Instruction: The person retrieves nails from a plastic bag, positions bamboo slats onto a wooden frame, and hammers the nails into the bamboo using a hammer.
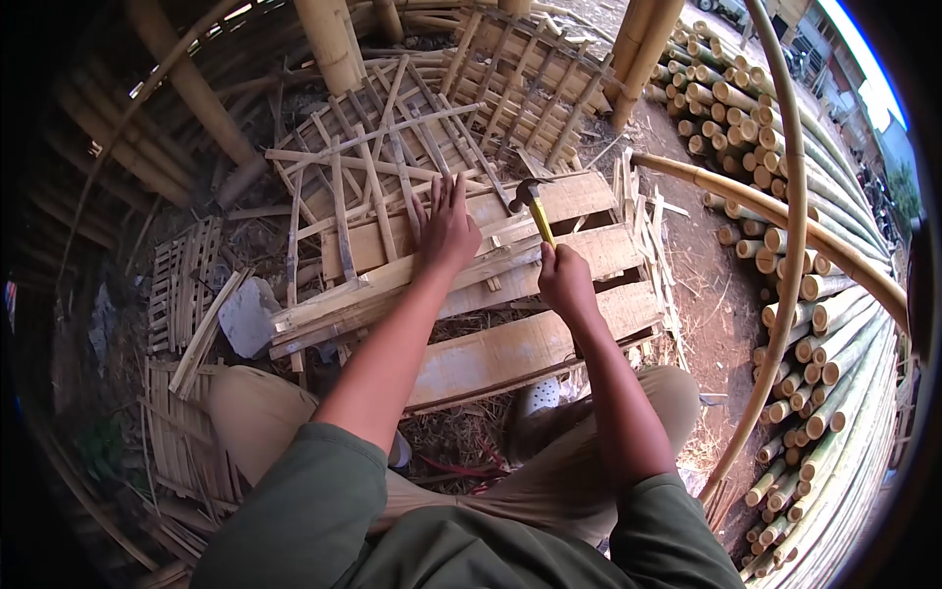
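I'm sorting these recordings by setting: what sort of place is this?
Probably an open-air bamboo workshop or yard. Cut bamboo poles lie stacked at the right, thick bamboo posts stand behind the work, and the right hand grips a claw hammer above wooden planks.
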Motion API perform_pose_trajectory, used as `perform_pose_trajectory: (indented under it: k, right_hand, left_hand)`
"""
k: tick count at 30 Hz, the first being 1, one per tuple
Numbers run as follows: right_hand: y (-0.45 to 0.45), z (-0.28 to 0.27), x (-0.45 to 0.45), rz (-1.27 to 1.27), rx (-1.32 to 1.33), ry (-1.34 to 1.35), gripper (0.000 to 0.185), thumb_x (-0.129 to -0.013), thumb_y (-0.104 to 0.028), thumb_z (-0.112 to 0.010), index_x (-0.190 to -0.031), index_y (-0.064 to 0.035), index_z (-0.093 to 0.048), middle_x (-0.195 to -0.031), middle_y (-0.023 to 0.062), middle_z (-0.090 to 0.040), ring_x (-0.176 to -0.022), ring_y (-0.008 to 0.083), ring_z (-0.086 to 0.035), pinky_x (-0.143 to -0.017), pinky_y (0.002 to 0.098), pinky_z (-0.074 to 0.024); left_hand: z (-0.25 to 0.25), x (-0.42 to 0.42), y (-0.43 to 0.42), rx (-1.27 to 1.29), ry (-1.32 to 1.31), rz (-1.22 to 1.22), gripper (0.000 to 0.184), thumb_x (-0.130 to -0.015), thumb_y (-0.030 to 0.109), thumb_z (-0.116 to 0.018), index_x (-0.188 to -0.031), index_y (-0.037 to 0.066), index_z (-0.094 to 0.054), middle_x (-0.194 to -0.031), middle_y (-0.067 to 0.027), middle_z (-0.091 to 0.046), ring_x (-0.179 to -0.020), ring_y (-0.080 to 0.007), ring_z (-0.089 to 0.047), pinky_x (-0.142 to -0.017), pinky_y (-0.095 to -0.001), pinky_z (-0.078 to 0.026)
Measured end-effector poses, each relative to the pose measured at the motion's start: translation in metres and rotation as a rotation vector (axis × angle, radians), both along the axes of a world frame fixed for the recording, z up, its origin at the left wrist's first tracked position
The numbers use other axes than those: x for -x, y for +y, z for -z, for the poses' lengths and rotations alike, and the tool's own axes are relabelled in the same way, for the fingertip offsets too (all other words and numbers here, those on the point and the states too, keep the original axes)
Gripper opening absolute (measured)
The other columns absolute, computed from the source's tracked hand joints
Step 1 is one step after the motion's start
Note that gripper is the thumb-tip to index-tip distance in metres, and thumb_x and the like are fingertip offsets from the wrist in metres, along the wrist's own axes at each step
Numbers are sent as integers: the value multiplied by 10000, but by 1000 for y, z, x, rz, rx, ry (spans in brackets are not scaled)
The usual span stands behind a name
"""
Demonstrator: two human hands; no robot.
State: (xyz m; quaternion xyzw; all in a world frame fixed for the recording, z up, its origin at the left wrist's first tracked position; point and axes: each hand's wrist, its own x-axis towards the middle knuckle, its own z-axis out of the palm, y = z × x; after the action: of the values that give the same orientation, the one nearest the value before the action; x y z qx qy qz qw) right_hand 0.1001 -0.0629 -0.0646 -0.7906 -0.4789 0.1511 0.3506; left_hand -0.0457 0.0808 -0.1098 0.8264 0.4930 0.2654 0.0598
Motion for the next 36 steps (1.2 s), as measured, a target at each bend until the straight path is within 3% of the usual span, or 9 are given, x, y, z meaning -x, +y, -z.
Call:
perform_pose_trajectory:
  k: [1, 4, 8, 10, 13, 16, 20, 22, 36]
  right_hand:
    - [0, -2, 3, -12, 3, 12, 402, -981, -278, -508, -760, 49, -584, -690, 300, -592, -707, 490, -593, -624, 523, -469]
    - [5, 1, 9, -64, 21, 21, 409, -982, -289, -505, -768, 50, -590, -700, 302, -594, -713, 493, -593, -633, 525, -470]
    - [6, 3, 18, -153, 23, -9, 413, -981, -293, -501, -779, 53, -600, -716, 304, -601, -726, 499, -593, -656, 538, -473]
    - [8, 3, 20, -183, 45, -41, 407, -981, -298, -491, -802, 48, -609, -738, 302, -613, -734, 495, -598, -676, 552, -474]
    - [9, -5, 20, -189, 92, -69, 398, -982, -298, -479, -824, 41, -615, -765, 300, -624, -757, 487, -610, -699, 557, -479]
    - [10, -9, 14, -259, 146, -102, 379, -978, -286, -477, -853, 41, -623, -793, 297, -636, -792, 479, -623, -727, 556, -487]
    - [12, -7, 15, -259, 179, -95, 368, -969, -275, -492, -853, 44, -635, -800, 301, -640, -806, 477, -631, -731, 545, -498]
    - [15, -5, 20, -241, 167, -79, 373, -965, -275, -496, -840, 44, -645, -795, 304, -640, -797, 473, -636, -722, 539, -504]
    - [34, -5, 43, -199, 144, -34, 366, -965, -271, -495, -858, 43, -649, -819, 292, -654, -811, 462, -644, -726, 533, -508]
  left_hand:
    - [1, 1, 1, -5, 4, -2, 591, -923, 127, -422, -1493, 62, -283, -1536, -183, -303, -1460, -328, -199, -1166, -591, -71]
    - [-2, 3, -2, 94, -249, 177, 626, -883, -1, -424, -1489, 90, -297, -1468, -177, -410, -1374, -326, -379, -1153, -586, -160]
    - [1, 9, 1, 13, -309, 307, 602, -865, -24, -423, -1452, 105, -376, -1361, -188, -524, -1290, -326, -479, -1150, -562, -202]
    - [3, 8, 3, 42, -377, 372, 570, -812, -78, -439, -1351, 101, -491, -1172, -208, -622, -1154, -367, -564, -1071, -522, -346]
    - [3, 6, 2, 81, -522, 388, 539, -804, -111, -423, -1302, 72, -522, -1107, -218, -645, -1063, -390, -607, -947, -456, -462]
    - [2, 7, 1, 172, -529, 378, 525, -817, -127, -400, -1287, 63, -536, -1076, -217, -653, -1005, -383, -632, -838, -403, -512]
    - [6, 7, 2, 188, -630, 459, 502, -831, -122, -394, -1277, 53, -545, -1005, -205, -664, -943, -346, -658, -817, -364, -514]
    - [7, 9, 3, 295, -603, 446, 473, -873, -140, -353, -1295, 4, -510, -1102, -136, -667, -1013, -194, -645, -897, -296, -489]
    - [21, 11, 14, 368, -705, 442, 521, -833, -165, -295, -1304, -32, -471, -1205, -158, -631, -1162, -224, -604, -1012, -321, -445]
